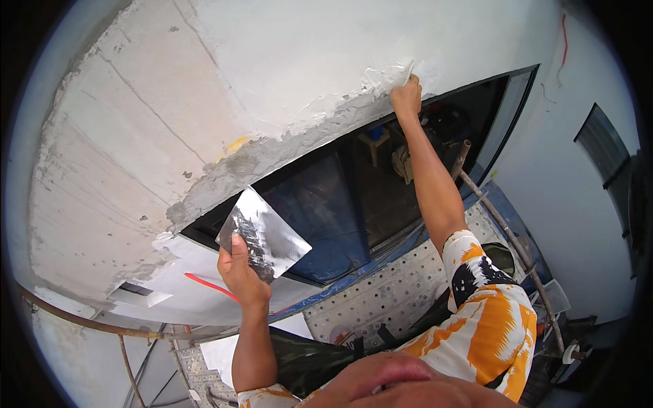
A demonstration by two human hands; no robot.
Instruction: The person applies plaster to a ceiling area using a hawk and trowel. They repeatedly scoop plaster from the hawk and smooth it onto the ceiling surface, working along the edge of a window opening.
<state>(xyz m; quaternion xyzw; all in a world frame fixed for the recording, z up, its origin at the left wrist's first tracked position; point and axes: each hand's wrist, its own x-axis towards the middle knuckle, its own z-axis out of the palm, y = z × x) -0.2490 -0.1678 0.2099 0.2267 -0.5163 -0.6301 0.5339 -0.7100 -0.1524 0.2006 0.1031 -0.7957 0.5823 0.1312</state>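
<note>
The right hand is far up and to the right, its grip clamped on a small putty knife pressed to the wet plaster edge above the window opening. The left hand, nearer and lower left, grips a metal hawk plate (its flat face tilted toward the wall), well apart from the blade.

Daylight is washing over a block wall filling the upper left; a dark window opening is running through the centre, and perforated scaffold planks are lying lower centre.
</note>
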